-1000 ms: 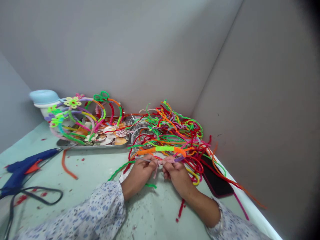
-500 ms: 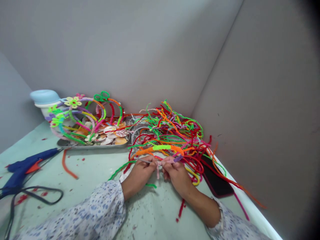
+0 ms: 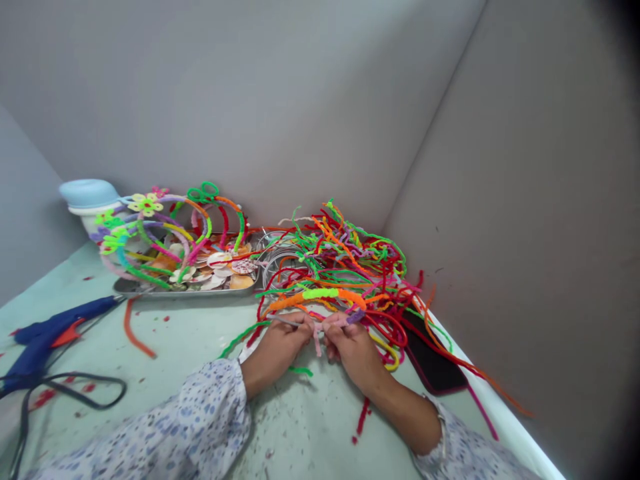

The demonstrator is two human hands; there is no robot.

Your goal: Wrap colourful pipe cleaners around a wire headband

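Between my hands is a headband (image 3: 320,293), a curved band wrapped in orange, lime, purple and pale pink pipe cleaner. My left hand (image 3: 280,347) pinches its bare grey end, thumb and fingers together. Close beside it, my right hand (image 3: 353,350) grips the pale pink and purple stretch. A short pale pink pipe cleaner tail (image 3: 317,343) hangs down between the two hands. Fingers hide part of the wrapping. Just behind lies a tangled heap of coloured pipe cleaners (image 3: 350,250).
Left of the heap, a metal tray (image 3: 190,293) holds shells, with several wrapped headbands (image 3: 205,220) above it. A blue glue gun (image 3: 65,320) with a cord lies at left. A phone (image 3: 435,360) rests at right under strands. A blue-lidded container (image 3: 93,200) stands behind.
Almost everything stays in place. The pale pink tail has swung slightly, and the headband has shifted a touch to the left.
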